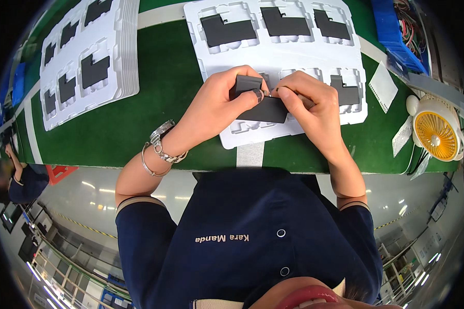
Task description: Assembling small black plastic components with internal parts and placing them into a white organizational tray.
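Note:
A flat black L-shaped piece (265, 111), resembling a battery pack, is held over the near part of a white moulded tray (242, 58). My left hand (223, 99) is closed on its left side, thumb on top. At the inner corner of the L, the fingertips of my right hand (314, 107) are pinched together next to my left fingertips. Whatever they grip there is too small and covered to make out. More black L-shaped pieces (286, 24) lie in the tray's far row, and another (347, 92) sits right of my right hand.
On the left of the green table (162, 92) stands a stack of white trays (123, 56) with similar black pieces. A small yellow and white fan (435, 136), white perforated cards (383, 87) and a blue bin (397, 38) with wires are at the right.

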Motion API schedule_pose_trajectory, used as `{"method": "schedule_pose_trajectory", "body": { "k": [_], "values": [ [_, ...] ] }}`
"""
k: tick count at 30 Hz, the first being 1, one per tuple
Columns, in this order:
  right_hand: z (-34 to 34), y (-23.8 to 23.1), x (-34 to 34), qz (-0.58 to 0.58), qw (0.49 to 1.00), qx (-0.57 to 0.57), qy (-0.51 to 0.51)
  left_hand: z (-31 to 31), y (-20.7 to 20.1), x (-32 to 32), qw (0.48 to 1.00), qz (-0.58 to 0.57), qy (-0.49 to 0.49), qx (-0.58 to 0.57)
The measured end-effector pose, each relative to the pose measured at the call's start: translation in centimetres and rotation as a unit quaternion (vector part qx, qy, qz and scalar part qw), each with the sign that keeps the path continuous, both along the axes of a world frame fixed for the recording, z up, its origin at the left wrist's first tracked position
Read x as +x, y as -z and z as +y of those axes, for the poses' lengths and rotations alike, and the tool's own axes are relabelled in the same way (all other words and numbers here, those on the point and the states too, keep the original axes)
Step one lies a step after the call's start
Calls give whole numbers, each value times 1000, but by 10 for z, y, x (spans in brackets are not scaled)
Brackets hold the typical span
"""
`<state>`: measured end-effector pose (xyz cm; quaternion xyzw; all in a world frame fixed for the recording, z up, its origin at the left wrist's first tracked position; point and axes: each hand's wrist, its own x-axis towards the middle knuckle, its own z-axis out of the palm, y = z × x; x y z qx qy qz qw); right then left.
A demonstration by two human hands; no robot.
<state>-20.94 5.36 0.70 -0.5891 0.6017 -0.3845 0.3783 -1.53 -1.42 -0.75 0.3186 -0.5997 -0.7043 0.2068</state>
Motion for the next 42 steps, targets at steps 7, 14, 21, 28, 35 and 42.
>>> {"method": "schedule_pose_trajectory", "body": {
  "k": [7,14,21,28,35,42],
  "values": [
    [2,2,3,-5,999,44,-20,-1,0,2,998,-44,32,13],
    [2,5,4,0,998,50,-27,1,5,1,998,-47,27,25],
    [3,6,4,-23,995,91,-20,4,5,0,997,-65,25,21],
    [3,8,4,-25,995,92,-20,5,7,0,997,-68,20,22],
    [3,10,5,-39,995,91,-20,7,13,-1,999,-35,-10,-16],
    [3,11,4,-42,995,85,-23,7,12,-2,998,-50,-6,-28]
  ]
}}
